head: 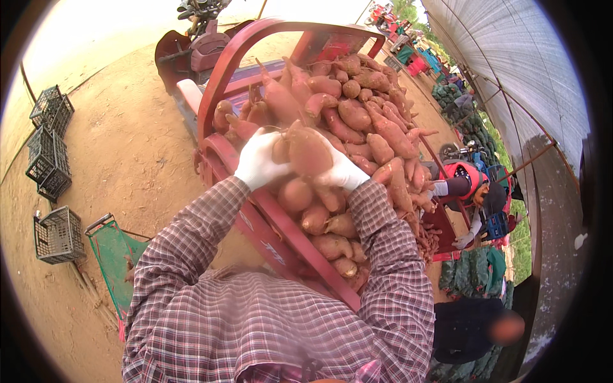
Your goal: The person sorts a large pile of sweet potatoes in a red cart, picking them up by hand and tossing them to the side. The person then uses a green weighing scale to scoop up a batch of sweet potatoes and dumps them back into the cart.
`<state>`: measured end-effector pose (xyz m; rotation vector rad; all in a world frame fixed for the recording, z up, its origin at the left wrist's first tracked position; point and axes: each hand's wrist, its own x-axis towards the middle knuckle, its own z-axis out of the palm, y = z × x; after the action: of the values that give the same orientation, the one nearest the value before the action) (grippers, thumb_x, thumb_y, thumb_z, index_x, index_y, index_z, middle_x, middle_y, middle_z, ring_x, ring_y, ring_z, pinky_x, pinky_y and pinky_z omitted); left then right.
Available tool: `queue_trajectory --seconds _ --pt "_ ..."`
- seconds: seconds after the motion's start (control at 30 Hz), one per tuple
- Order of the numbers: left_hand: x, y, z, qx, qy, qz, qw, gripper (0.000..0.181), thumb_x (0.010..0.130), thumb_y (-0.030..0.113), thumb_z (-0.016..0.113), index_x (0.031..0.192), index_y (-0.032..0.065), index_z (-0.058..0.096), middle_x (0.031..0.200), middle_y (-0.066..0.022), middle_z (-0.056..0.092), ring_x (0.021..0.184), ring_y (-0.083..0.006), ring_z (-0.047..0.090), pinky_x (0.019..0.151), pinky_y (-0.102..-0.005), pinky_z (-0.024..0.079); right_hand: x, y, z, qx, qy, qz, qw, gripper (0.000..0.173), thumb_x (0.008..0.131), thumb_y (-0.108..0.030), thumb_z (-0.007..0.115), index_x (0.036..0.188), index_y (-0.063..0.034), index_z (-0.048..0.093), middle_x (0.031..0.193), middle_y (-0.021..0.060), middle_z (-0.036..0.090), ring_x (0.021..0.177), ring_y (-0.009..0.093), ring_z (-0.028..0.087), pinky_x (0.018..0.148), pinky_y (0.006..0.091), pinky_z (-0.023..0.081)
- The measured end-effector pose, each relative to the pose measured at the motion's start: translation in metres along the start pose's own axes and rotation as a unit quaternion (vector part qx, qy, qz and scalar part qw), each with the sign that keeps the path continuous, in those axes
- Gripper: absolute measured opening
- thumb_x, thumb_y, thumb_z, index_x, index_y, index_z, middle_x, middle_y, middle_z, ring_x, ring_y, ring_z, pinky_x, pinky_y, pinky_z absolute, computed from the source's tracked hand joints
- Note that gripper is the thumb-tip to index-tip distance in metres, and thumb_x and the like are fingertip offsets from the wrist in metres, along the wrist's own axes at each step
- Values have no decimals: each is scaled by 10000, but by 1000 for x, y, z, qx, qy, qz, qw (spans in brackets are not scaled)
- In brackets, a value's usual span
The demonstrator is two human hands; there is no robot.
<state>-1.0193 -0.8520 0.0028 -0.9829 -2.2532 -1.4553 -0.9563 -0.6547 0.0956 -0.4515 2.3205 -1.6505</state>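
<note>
My left hand [262, 160], in a white glove, is closed around a sweet potato [281, 149]. Beside it my right hand [346, 168], gloved the same way, grips a larger, rounder sweet potato [311, 153]. The two roots touch or overlap, and motion blurs them. Both hands are just above a big heap of reddish sweet potatoes [354, 115] in the bed of a red cargo tricycle. Under my wrists lie more roots, including a round sweet potato [295, 194]. My palms and some fingertips are hidden.
The red side rail [297, 239] runs close in front of my body. Black plastic crates [48, 158] and a green-covered frame [112, 253] stand on the dirt at left. Across the heap bends a person in a red vest [462, 184]; another person [464, 330] is near filled green sacks [471, 273].
</note>
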Motion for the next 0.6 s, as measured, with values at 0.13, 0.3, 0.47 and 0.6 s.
queue_trajectory --seconds 0.13,0.3,0.47,0.6 --pt "22 42 9 -104 27 -61 992 568 755 328 788 1253 90 653 1107 -177 707 1052 -334 681 932 -405 531 -31 36 -32 59 57 -90 993 1189 567 -222 945 1543 -40 292 1481 121 457 1363 243 454 1128 400 397" --pt "128 119 -21 -3 57 208 976 537 711 334 774 1177 82 691 1010 -162 722 909 -353 704 814 -418 561 -54 -13 -60 35 256 -278 925 1144 607 -350 929 1525 -51 316 1371 97 511 1190 252 565 1009 402 497" --pt "169 223 -129 -46 -156 195 967 407 769 275 778 1083 26 706 938 -126 723 831 -248 688 803 -363 562 -61 -82 -68 138 320 -352 869 960 718 -522 819 1464 -74 412 1366 99 528 1207 312 547 1008 468 474" --pt "85 259 -255 0 -196 45 979 297 806 209 741 1004 -9 703 941 -132 702 899 -221 658 821 -329 524 3 -149 65 279 233 -355 861 846 809 -602 699 1405 -46 470 1279 120 581 1149 302 583 933 485 514"
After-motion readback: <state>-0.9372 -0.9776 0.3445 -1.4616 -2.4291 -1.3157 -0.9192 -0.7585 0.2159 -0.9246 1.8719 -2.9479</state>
